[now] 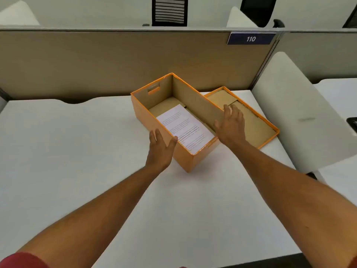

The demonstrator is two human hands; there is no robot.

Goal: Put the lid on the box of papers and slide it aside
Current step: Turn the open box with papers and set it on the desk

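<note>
An orange cardboard box (144, 113) stands open in the middle of the white desk, set at an angle. White printed papers (185, 128) lie on its brown floor. Its orange lid (257, 122) lies upside down on the desk, right beside the box's right wall. My left hand (161, 146) rests against the box's left wall near the front corner, fingers spread, thumb on the rim. My right hand (230, 125) hovers with fingers apart over the box's right wall and the lid's near edge; whether it touches either I cannot tell.
A tan partition (116, 60) with a "110" plate (251, 38) closes off the back of the desk (77, 151). A white side panel (293, 113) rises at the desk's right edge. Office chairs show beyond the partition.
</note>
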